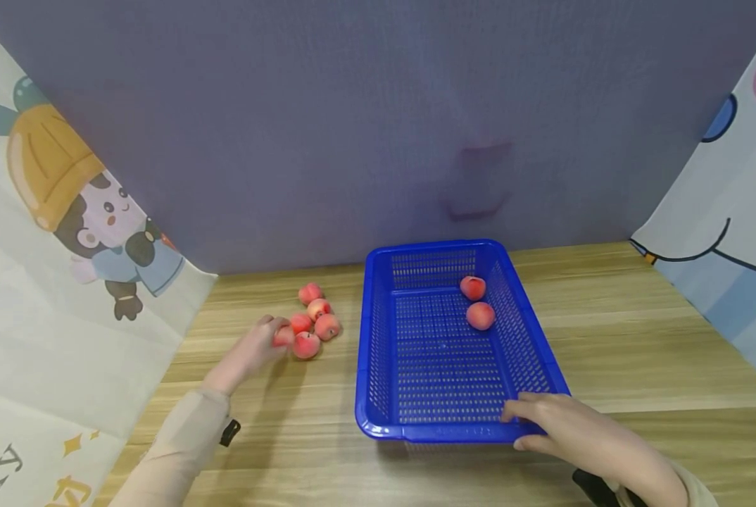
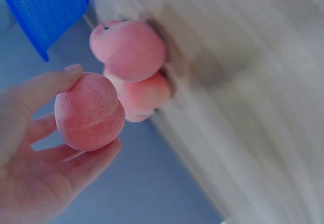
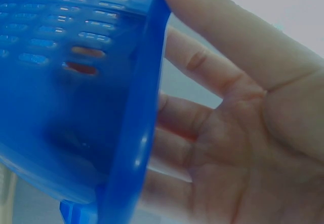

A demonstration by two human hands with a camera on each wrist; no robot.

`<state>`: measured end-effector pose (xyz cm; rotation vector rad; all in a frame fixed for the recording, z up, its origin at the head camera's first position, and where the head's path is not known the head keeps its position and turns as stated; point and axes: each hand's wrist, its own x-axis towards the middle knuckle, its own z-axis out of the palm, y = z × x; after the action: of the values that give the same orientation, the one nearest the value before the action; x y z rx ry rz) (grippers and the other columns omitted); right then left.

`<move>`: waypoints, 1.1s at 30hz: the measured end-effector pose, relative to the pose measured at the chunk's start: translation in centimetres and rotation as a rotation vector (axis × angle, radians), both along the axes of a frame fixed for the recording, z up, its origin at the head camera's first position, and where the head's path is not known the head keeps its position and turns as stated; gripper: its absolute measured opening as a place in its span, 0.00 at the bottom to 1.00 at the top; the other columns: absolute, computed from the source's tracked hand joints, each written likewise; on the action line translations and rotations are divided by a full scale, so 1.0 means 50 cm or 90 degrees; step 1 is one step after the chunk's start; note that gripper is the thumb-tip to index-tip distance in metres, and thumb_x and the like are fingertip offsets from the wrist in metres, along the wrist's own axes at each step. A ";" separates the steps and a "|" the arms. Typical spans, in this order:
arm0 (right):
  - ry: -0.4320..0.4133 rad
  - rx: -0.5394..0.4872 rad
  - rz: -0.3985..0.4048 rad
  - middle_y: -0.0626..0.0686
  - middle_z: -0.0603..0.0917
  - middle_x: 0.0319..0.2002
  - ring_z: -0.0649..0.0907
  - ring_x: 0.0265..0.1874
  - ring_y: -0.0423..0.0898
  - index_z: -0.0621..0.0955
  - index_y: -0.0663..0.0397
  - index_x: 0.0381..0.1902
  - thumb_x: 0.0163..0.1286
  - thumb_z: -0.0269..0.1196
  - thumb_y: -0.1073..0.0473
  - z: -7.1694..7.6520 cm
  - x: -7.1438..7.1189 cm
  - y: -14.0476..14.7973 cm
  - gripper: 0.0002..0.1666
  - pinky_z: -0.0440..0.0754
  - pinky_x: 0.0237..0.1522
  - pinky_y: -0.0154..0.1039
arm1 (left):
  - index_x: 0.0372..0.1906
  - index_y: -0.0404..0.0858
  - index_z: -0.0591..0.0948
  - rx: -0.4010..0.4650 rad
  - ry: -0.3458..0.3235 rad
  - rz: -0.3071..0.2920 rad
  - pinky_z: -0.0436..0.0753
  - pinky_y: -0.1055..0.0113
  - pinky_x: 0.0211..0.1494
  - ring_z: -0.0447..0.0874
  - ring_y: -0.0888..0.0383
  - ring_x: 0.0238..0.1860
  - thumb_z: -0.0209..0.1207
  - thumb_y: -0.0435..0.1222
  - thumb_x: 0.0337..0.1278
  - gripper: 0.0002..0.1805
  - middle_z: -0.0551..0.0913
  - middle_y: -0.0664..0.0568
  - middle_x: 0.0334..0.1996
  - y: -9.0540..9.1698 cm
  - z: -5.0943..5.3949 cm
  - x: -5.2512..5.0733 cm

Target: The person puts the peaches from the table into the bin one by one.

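Observation:
In the left wrist view a pink-red peach point(image 2: 88, 112) is pinched between the thumb and fingers of my left hand point(image 1: 259, 351). Several more peaches point(image 1: 306, 345) lie bunched on the table just to the right of that hand. A blue perforated plastic basket point(image 1: 378, 338) stands to the right of this bunch. Two peaches, one farther back point(image 1: 473, 287) and one nearer point(image 1: 481, 316), rest inside it by its right wall. My right hand point(image 1: 564, 427) grips the rim at the basket's near right corner, fingers over the inner side and thumb outside.
The wood-grain table point(image 1: 644, 338) runs back to a grey-blue fabric wall point(image 1: 353, 141). Cartoon-printed white sheets flank it, one on the left point(image 1: 48, 317) and one on the right point(image 1: 726, 211).

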<state>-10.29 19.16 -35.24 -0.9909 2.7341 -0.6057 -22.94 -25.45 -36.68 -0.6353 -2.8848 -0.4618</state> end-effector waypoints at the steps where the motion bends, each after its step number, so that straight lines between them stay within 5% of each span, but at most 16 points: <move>1: -0.001 0.000 0.000 0.44 0.80 0.38 0.79 0.37 0.42 0.78 0.41 0.38 0.56 0.59 0.46 0.000 0.000 0.000 0.12 0.78 0.34 0.41 | 0.41 0.25 0.76 0.001 0.003 -0.006 0.78 0.55 0.38 0.77 0.44 0.34 0.63 0.28 0.38 0.19 0.75 0.37 0.34 0.003 0.005 -0.002; 5: -0.003 -0.001 0.001 0.43 0.80 0.37 0.79 0.36 0.40 0.78 0.41 0.38 0.56 0.59 0.46 -0.001 0.000 0.001 0.12 0.78 0.33 0.40 | 0.39 0.25 0.77 -0.001 0.021 -0.030 0.77 0.55 0.39 0.77 0.44 0.36 0.63 0.29 0.40 0.17 0.77 0.37 0.35 0.019 0.026 -0.015; 12: -0.002 -0.003 0.003 0.43 0.80 0.36 0.78 0.34 0.38 0.78 0.42 0.37 0.56 0.60 0.47 -0.001 0.001 0.001 0.12 0.77 0.32 0.38 | 0.46 0.26 0.75 -0.028 -0.019 -0.035 0.76 0.51 0.41 0.77 0.39 0.39 0.62 0.32 0.42 0.22 0.74 0.29 0.42 0.058 0.073 -0.032; 33: 0.007 -0.007 0.005 0.43 0.80 0.36 0.78 0.34 0.38 0.78 0.42 0.37 0.56 0.60 0.47 -0.002 -0.002 0.000 0.12 0.78 0.32 0.39 | 0.47 0.31 0.75 -0.051 -0.008 -0.134 0.75 0.58 0.46 0.76 0.48 0.42 0.62 0.35 0.45 0.21 0.75 0.41 0.43 0.183 0.163 -0.052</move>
<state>-10.42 19.17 -35.33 -1.0094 2.7387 -0.6161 -25.55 -16.33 -28.52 -0.9576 -2.8730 -0.3779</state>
